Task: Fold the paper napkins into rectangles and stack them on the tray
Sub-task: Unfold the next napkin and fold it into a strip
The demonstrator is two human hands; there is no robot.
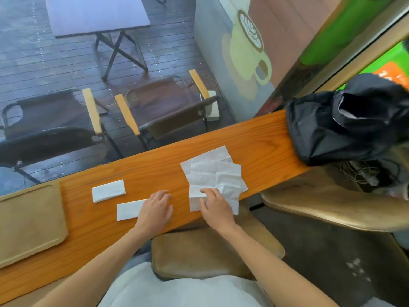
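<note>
White unfolded napkins [215, 173] lie fanned on the wooden counter [155, 169], where the right hand [215, 206] pinches the top sheet's near corner while the left hand [156, 208] rests flat on a folded napkin [129, 209]; lifting one ply cleanly looks wise.

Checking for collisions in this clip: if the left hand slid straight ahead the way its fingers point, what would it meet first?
Probably nothing on the counter: the left hand points at bare wood between the folded napkin and the unfolded napkins, then the far edge.
</note>
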